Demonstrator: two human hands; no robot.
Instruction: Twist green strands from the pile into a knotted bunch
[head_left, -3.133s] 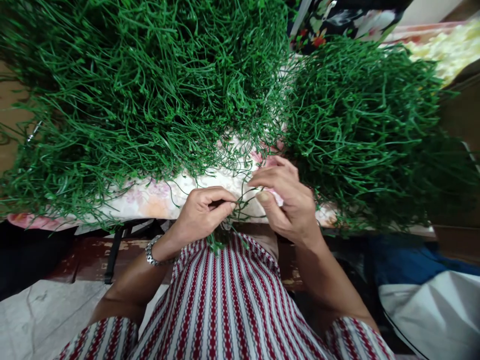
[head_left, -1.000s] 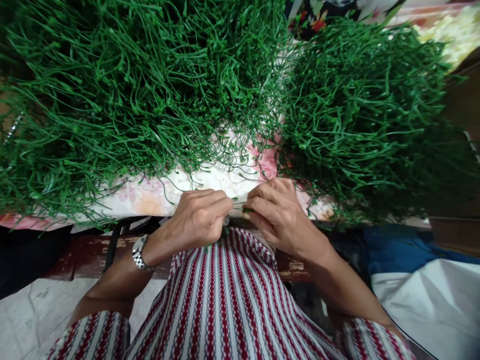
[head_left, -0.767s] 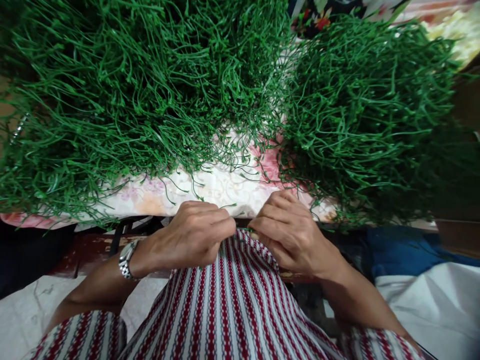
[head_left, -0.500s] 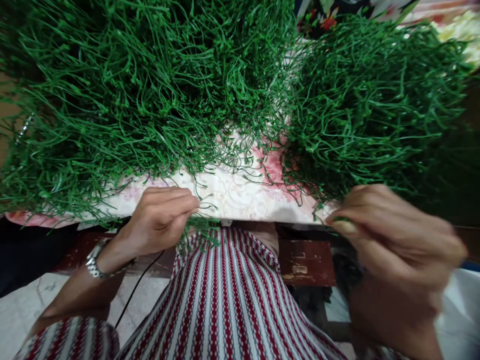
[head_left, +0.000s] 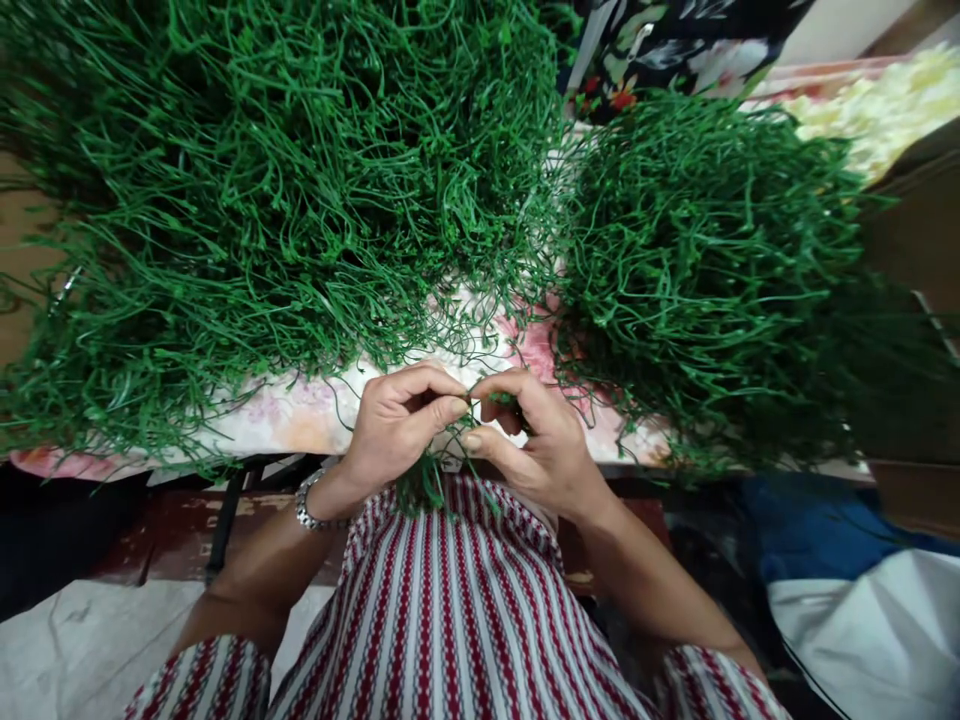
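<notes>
My left hand (head_left: pixel 401 425), with a metal watch on its wrist, pinches thin green artificial stems (head_left: pixel 420 485) between thumb and forefinger. Their leafy ends hang below it, over the striped shirt. My right hand (head_left: pixel 544 440) meets it at the table's front edge, the two forefingers nearly touching. Some green shows inside the right hand's curled fingers, and its thumb and forefinger close around the stems; the exact grip is partly hidden. Behind the hands lies a large heap of green stems (head_left: pixel 300 200), and to the right a smaller heap of green stems (head_left: pixel 697 270).
A floral cloth (head_left: pixel 292 415) covers the table. At the back stands a black floral bag (head_left: pixel 712 50), with pale yellow flowers (head_left: pixel 885 110) at its right. Brown cardboard (head_left: pixel 911 380) is at the right side. A white bag (head_left: pixel 885 630) lies low on the right.
My right hand has come in from the far right to meet my left at the middle. My left hand has shifted right, still pinching the stems.
</notes>
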